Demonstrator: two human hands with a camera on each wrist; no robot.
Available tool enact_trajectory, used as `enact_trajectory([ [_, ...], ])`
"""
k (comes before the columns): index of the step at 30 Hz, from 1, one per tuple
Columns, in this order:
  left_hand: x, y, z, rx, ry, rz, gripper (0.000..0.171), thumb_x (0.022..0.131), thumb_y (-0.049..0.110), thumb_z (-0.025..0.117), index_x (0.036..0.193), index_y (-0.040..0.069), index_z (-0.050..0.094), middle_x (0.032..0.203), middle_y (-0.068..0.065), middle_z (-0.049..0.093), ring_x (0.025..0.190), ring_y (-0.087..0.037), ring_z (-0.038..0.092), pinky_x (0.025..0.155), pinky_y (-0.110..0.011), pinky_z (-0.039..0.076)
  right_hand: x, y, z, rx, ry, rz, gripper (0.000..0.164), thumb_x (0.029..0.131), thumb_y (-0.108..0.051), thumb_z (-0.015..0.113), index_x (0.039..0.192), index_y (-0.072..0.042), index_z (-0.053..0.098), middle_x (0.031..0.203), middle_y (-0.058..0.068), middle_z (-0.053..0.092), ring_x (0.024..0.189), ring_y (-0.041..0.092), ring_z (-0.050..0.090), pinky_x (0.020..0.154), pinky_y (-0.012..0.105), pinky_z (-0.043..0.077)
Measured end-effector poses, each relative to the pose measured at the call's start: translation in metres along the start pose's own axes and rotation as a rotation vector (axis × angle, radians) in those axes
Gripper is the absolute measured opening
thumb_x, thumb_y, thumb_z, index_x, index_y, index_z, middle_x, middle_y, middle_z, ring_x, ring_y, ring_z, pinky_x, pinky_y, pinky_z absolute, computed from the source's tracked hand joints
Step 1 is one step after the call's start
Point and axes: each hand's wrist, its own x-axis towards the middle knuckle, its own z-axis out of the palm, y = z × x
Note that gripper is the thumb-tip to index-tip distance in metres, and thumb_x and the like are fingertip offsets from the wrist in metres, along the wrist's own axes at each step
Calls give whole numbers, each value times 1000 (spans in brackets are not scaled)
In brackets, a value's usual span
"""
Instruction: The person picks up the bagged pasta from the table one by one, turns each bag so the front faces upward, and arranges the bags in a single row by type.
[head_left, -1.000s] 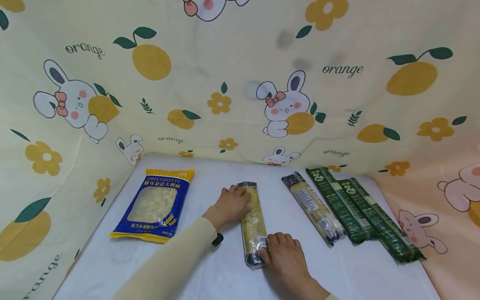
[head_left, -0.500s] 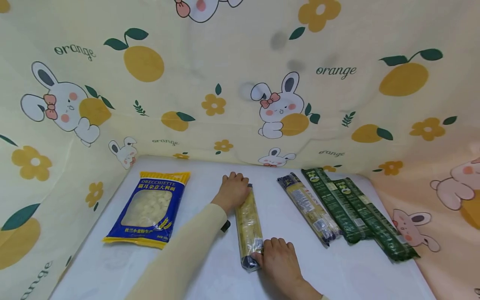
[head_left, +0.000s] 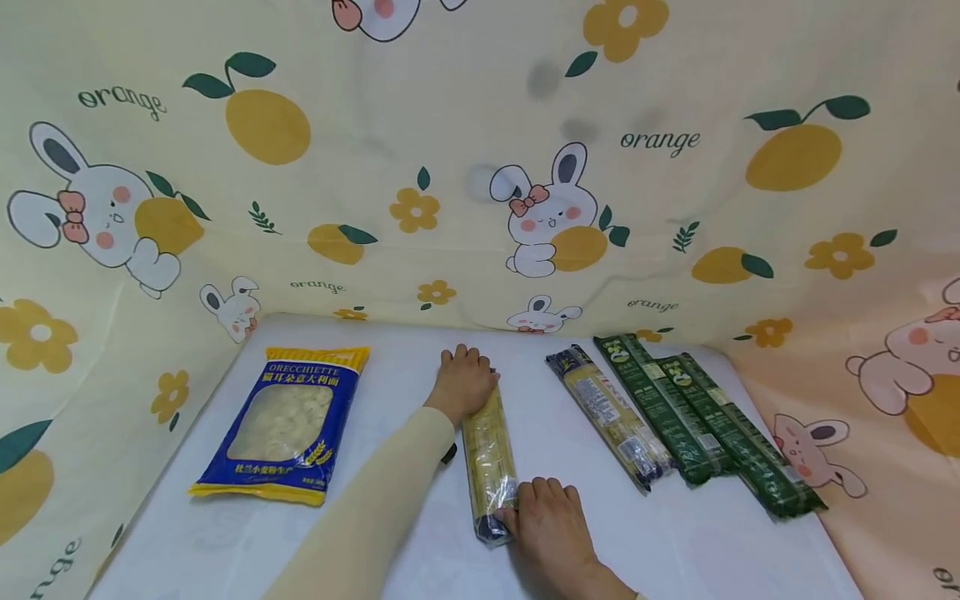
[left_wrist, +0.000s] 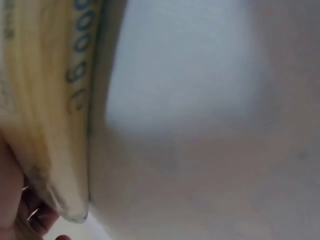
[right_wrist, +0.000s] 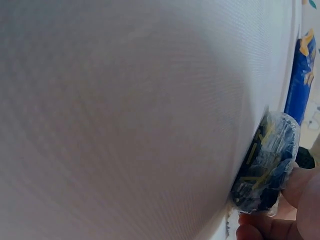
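A clear-wrapped pack of spaghetti point(head_left: 489, 458) with dark ends lies lengthwise on the white table, between both hands. My left hand point(head_left: 463, 383) grips its far end and hides that end from the head camera. Close up in the left wrist view, the pack point(left_wrist: 45, 75) shows printed lettering, with fingertips point(left_wrist: 42, 220) curled past its end. At the near end my right hand point(head_left: 555, 525) holds the pack's right side, thumb on the dark wrapper. The right wrist view shows this crinkled end point(right_wrist: 265, 165) between thumb and fingers.
To the left lies a blue and yellow bag of orecchiette point(head_left: 281, 425). On the right, another spaghetti pack point(head_left: 611, 417) lies slanted beside two green packs, one nearer point(head_left: 667, 412) and one at the outer side point(head_left: 738, 433). A patterned cloth point(head_left: 360, 167) hangs behind the table.
My left hand has slid from the upper face of the pack to its far end, where it now stays. The right hand keeps its hold at the near end. The head view has turned slightly right.
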Motion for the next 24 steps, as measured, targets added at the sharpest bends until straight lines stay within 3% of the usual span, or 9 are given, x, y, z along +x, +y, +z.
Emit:
enact_trajectory([
  [5,1,-1,-3,0,42,21,49,115,43,38,126,3,65,117,-11,62,115,-31,51,101,-52,41,-1,-2,-2,1,-29,11,51,89,-56,78,76,-13,53,69,-3,42,65,17,44,61,32,30],
  [11,3,-4,-22,40,177,93,46,116,40,32,114,3,60,109,-11,57,107,-30,48,94,-48,40,-1,-2,-3,-7,88,1,53,85,-56,80,75,-13,51,68,-2,42,67,18,46,64,35,34],
  [15,1,-6,-50,27,361,158,39,116,36,35,104,4,54,103,-11,54,102,-32,47,89,-47,37,5,0,-4,4,88,27,52,87,-54,80,76,-13,50,69,-2,41,68,19,46,67,36,35],
  [20,0,-5,-81,-19,653,258,32,115,34,41,103,6,51,104,-11,53,103,-32,45,90,-47,34,16,10,-3,30,91,75,50,87,-50,83,79,-12,52,71,0,44,69,21,47,69,39,35],
  [24,-5,-5,-95,-27,784,318,35,116,36,33,107,7,50,109,-10,53,105,-31,43,93,-47,34,25,17,0,61,91,120,52,84,-51,85,82,-10,54,73,2,47,70,24,49,67,41,35],
])
